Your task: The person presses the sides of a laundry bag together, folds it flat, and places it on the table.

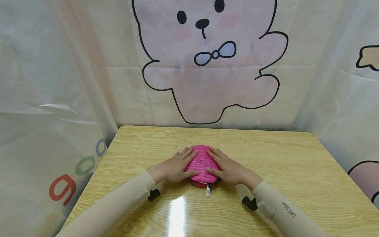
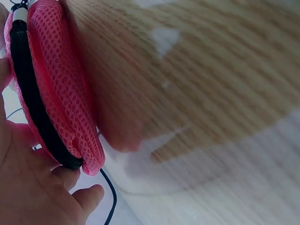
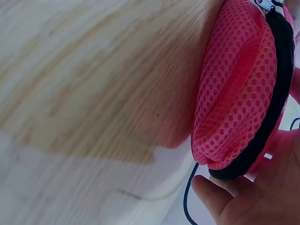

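Observation:
A round pink mesh zip pouch [image 1: 202, 163] lies on the wooden table, its white-tabbed zipper pull [image 1: 208, 190] hanging at the near side. My left hand [image 1: 177, 167] rests on its left side, fingers spread and fairly straight over the top. On the opposite side, my right hand [image 1: 232, 169] lies the same way, with both thumbs pointing inward on the mesh. The wrist views show the black zipper [image 2: 35, 98] running along the pouch's edge, drawn closed where visible. Below it, the lower mesh [image 3: 225, 89] bulges and creases against the table.
The wooden table [image 1: 284, 171] spreads out around the pouch and reaches a curtain printed with a cartoon bear [image 1: 204, 75]. More curtain [image 1: 44, 138] hangs along the left side. Black bands [image 1: 154, 195] show under the sleeves at the wrists.

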The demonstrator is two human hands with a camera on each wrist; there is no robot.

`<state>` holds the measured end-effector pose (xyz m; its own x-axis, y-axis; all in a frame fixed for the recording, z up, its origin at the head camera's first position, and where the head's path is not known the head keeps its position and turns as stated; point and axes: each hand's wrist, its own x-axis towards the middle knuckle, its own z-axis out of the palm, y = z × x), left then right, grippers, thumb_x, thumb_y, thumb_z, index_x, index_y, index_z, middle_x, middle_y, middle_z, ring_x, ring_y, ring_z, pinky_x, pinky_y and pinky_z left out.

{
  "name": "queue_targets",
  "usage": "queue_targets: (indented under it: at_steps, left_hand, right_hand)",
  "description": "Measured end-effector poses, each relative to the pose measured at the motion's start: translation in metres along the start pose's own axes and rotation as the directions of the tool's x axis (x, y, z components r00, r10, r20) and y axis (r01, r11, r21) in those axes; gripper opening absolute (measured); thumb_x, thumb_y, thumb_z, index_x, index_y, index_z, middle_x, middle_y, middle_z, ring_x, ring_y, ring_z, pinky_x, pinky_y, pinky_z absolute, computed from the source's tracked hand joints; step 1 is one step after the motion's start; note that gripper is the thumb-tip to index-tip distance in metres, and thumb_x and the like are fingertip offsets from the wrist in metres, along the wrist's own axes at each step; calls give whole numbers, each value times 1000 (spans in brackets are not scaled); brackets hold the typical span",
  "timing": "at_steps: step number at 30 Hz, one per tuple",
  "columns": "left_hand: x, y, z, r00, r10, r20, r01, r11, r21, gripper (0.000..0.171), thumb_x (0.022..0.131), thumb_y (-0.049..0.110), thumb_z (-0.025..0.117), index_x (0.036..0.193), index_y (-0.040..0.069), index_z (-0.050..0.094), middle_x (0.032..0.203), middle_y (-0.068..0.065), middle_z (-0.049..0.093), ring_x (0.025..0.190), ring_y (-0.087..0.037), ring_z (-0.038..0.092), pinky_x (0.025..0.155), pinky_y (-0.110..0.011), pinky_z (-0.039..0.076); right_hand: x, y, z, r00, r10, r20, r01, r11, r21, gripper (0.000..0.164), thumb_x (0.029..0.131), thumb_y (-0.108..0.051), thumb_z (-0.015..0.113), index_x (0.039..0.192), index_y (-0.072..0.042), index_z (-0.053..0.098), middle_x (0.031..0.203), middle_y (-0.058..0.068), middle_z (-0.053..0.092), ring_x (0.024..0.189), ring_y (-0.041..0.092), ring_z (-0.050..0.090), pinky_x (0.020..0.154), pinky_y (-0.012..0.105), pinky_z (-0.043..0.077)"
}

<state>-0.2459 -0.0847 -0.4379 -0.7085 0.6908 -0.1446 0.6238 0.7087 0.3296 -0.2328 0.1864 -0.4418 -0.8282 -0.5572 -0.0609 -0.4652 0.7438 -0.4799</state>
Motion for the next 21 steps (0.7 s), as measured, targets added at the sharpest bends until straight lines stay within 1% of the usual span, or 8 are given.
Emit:
queue_targets:
  at_steps: [7, 14, 21]
  left_hand:
    - [1, -1, 3, 1000, -8, -1, 8, 1000, -10, 88, 104, 68, 37, 168, 15, 9, 176, -10, 0, 163, -34, 4, 129, -57, 19]
    - [1, -1, 6, 1000, -7, -9, 7, 1000, -7, 87, 105, 66, 38, 168, 14, 10, 176, -11, 2, 163, -36, 6, 128, -57, 22]
    - [1, 0, 7, 1000, -17, -2, 17, 1000, -15, 87, 105, 66, 38, 168, 14, 9, 176, -11, 1, 163, -35, 4, 129, -58, 20]
  right_hand:
    - [1, 1, 3, 1000, 0, -2, 0, 1000, -1, 82, 104, -56, 53, 165, -9, 24, 173, 17, 18, 159, 48, 15, 123, 65, 26]
    - [1, -1, 4, 1000, 3, 1, -3, 1000, -7, 82, 104, -55, 53, 165, -8, 24, 173, 17, 17, 159, 48, 14, 123, 65, 26]
    - [2, -2, 5, 1000, 6, 11, -6, 1000, -14, 82, 104, -54, 54, 165, -8, 24, 173, 17, 17, 159, 48, 13, 123, 65, 27]
